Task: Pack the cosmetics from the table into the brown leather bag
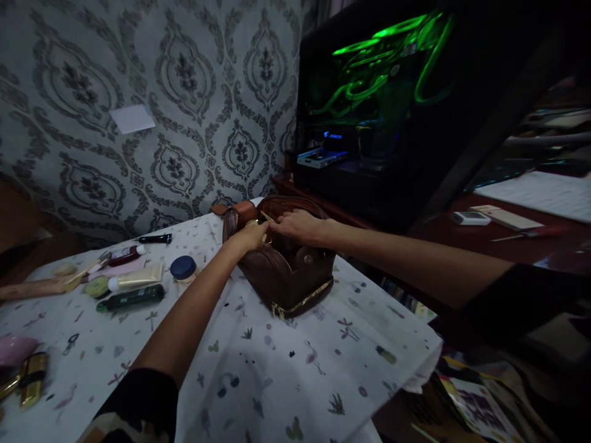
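Observation:
A brown leather bag (289, 274) with a gold zipper along its base stands on a table under a white patterned cloth (295, 375). Both my hands meet at the bag's top opening. My left hand (253, 235) is curled closed at the rim. My right hand (298, 224) reaches in from the right, with its fingers pinched by a thin gold piece at the opening. What each hand grips is too small to make out.
Left of the bag lie a blue-lidded jar (183, 268), a cream tube (136, 278), a dark green tube (132, 298), a black pen (154, 239) and gold cases (28, 378). A dark cabinet with green lights (383, 92) stands behind. A red-brown desk (508, 234) is at right.

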The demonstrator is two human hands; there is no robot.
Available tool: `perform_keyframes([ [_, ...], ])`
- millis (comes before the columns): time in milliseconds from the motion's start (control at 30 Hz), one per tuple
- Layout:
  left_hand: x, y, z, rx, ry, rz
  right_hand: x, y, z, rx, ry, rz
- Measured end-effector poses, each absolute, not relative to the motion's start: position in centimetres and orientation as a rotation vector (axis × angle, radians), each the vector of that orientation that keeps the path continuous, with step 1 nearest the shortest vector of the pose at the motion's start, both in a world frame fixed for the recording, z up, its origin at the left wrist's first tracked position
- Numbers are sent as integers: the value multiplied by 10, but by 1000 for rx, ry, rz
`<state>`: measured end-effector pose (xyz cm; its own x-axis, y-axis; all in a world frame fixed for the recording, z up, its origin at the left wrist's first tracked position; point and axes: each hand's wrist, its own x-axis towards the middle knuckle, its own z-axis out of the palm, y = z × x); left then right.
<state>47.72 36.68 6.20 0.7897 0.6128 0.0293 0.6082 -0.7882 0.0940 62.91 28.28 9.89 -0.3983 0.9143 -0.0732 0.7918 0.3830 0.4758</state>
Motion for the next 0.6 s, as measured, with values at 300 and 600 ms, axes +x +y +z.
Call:
perform_keyframes([
  [300, 477, 362, 66, 2893, 1035, -38, 633, 284, 95, 1453, 2329, 571],
  [600, 476, 362, 62, 2854, 1077, -18, 628, 281, 99, 1535, 2340, 618],
])
